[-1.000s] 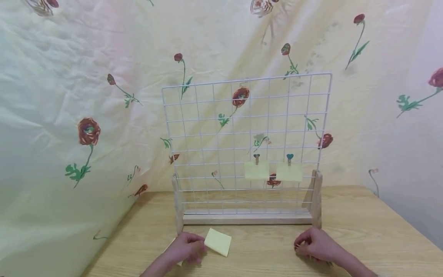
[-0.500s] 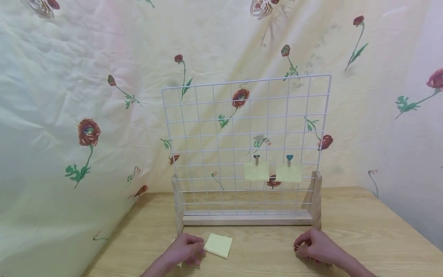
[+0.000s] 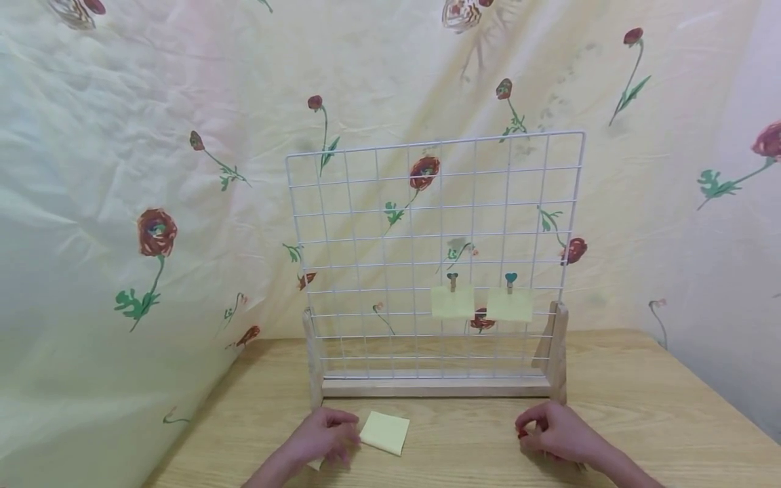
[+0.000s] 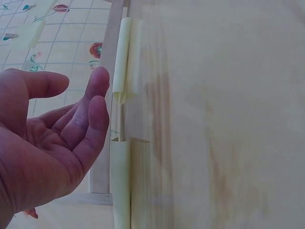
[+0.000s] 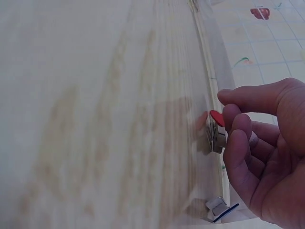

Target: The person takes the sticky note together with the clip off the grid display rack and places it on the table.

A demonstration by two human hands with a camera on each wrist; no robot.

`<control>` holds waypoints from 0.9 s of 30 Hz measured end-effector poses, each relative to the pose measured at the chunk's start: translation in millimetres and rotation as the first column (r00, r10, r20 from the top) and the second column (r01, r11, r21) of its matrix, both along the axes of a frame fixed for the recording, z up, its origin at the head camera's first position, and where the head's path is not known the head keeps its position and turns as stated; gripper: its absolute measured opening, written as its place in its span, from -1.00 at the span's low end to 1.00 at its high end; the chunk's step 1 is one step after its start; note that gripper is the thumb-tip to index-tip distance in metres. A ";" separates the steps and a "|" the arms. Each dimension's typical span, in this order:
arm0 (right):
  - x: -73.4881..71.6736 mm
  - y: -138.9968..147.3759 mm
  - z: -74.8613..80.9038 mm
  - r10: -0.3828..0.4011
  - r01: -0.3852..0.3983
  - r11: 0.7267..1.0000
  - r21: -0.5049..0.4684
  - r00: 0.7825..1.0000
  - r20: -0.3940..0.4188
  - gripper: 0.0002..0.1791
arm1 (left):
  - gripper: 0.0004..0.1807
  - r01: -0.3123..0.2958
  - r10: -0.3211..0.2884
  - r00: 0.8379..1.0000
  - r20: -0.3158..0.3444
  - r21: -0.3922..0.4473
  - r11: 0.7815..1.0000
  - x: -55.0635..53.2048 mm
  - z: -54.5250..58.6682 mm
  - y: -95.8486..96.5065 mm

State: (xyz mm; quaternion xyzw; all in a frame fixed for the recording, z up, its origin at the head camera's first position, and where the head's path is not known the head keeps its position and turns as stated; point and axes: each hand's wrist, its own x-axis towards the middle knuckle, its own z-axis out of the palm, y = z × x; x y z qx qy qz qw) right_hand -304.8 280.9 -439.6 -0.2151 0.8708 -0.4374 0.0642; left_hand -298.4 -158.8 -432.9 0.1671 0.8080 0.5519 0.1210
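My left hand [image 3: 329, 437] hovers low over the table with fingers loosely bent, holding nothing. Just right of its fingertips lies a pale yellow sticky note [image 3: 384, 433]; in the left wrist view that note [image 4: 123, 57] has a raised, curling edge. A second yellow note [image 3: 315, 464] is mostly hidden under the left hand. My right hand [image 3: 558, 434] is loosely curled at the table, its fingertips right at a small clothespin with a red heart [image 5: 217, 118]. Another small clothespin, with a blue decoration [image 5: 225, 212], lies beneath that hand.
A white wire grid [image 3: 411, 237] stands upright on a wooden base [image 3: 436, 387] behind the hands. Two clothespins, one with a teal heart [image 3: 511, 278], hold yellow notes [image 3: 510, 305] on the grid's lower right. Floral cloth [image 3: 183, 88] hangs behind and to the left.
The near note, tilted beside the left fingers a second ago, now lies flatter, and the left hand has drawn slightly left. The right fingers shifted a little, showing more of the red heart.
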 end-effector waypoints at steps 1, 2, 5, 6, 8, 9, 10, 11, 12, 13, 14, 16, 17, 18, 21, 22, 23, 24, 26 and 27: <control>0.0 -0.1 0.4 -0.001 0.001 1.000 -0.001 1.000 -0.001 -0.71 | -0.52 0.000 0.000 1.000 -0.003 -0.005 1.000 -0.3 1.0 -0.4; 0.0 -0.2 0.8 -0.005 0.005 1.000 -0.003 1.000 0.001 -0.70 | -0.52 0.001 -0.001 1.000 -0.003 -0.007 1.000 -0.6 1.7 -0.7; 0.0 0.2 2.2 -0.005 0.005 1.000 -0.017 1.000 0.004 -0.68 | -0.52 0.001 -0.001 1.000 -0.003 -0.011 1.000 -1.8 3.0 -1.1; -0.1 0.4 2.7 -0.006 0.007 1.000 -0.021 1.000 0.008 -0.67 | -0.52 -0.001 0.001 1.000 -0.002 -0.011 1.000 -2.4 3.0 -1.2; 0.0 0.5 3.8 -0.008 0.008 0.999 -0.031 1.000 0.014 -0.64 | -0.52 -0.008 0.008 1.000 0.002 -0.010 1.000 -3.3 2.5 -1.7; 0.0 0.5 4.3 -0.006 0.007 0.999 -0.036 1.000 0.016 -0.63 | -0.52 -0.010 0.010 1.000 0.005 -0.010 1.000 -3.7 2.2 -2.1; -0.1 0.4 4.7 -0.005 0.005 0.999 -0.036 1.000 0.014 -0.63 | -0.52 -0.013 0.013 1.000 0.008 -0.009 1.000 -4.2 1.7 -2.4; 0.0 0.3 5.2 -0.004 0.005 0.999 -0.034 1.000 0.014 -0.63 | -0.52 -0.014 0.014 1.000 0.011 -0.007 1.000 -4.4 1.5 -2.6; 0.0 0.2 5.6 -0.004 0.004 1.000 -0.031 1.000 0.011 -0.63 | -0.52 -0.013 0.013 1.000 0.012 -0.006 1.000 -4.7 1.2 -2.9; -0.2 0.0 5.8 -0.002 0.002 1.000 -0.025 1.000 0.006 -0.64 | -0.52 -0.012 0.012 1.000 0.015 -0.004 1.000 -4.7 1.2 -3.2; -0.5 0.1 5.8 0.004 -0.004 1.000 -0.022 1.000 -0.003 -0.65 | -0.52 -0.009 0.009 1.000 0.017 -0.002 1.000 -4.7 1.3 -3.4; -1.1 0.1 6.0 0.012 -0.012 1.000 -0.009 1.000 -0.014 -0.65 | -0.51 -0.004 0.004 1.000 0.019 0.005 1.000 -4.4 1.7 -3.4; -1.4 0.0 6.2 0.016 -0.016 1.000 -0.007 1.000 -0.016 -0.65 | -0.51 -0.002 0.002 1.000 0.019 0.007 1.000 -4.1 2.1 -3.4; -1.8 0.0 6.2 0.021 -0.022 1.000 -0.005 1.000 -0.019 -0.65 | -0.51 0.000 0.000 1.000 0.020 0.009 1.000 -4.0 2.3 -3.4; -3.0 0.0 6.4 0.035 -0.035 0.999 -0.009 0.999 -0.018 -0.63 | -0.51 0.003 -0.003 1.000 0.025 0.011 1.000 -3.8 3.1 -3.2; -3.3 0.0 6.4 0.039 -0.039 0.999 -0.012 0.999 -0.017 -0.62 | -0.51 0.004 -0.005 1.000 0.025 0.010 1.000 -3.8 3.4 -3.1; -3.8 -0.1 6.3 0.040 -0.041 0.999 -0.010 0.999 -0.018 -0.63 | -0.50 0.006 -0.006 1.000 0.027 0.010 1.000 -3.9 3.5 -3.0; -4.2 -0.1 6.2 0.041 -0.041 0.999 -0.008 0.999 -0.021 -0.63 | -0.50 0.008 -0.009 1.000 0.030 0.009 1.000 -3.9 3.7 -2.9; -4.9 -0.4 6.0 0.038 -0.039 0.999 -0.004 0.999 -0.023 -0.64 | -0.50 0.013 -0.014 0.999 0.032 0.009 1.000 -4.2 4.0 -2.8; -5.1 -0.6 6.1 0.036 -0.036 0.999 -0.003 0.999 -0.025 -0.63 | -0.50 0.015 -0.015 0.999 0.032 0.010 1.000 -4.2 4.2 -2.7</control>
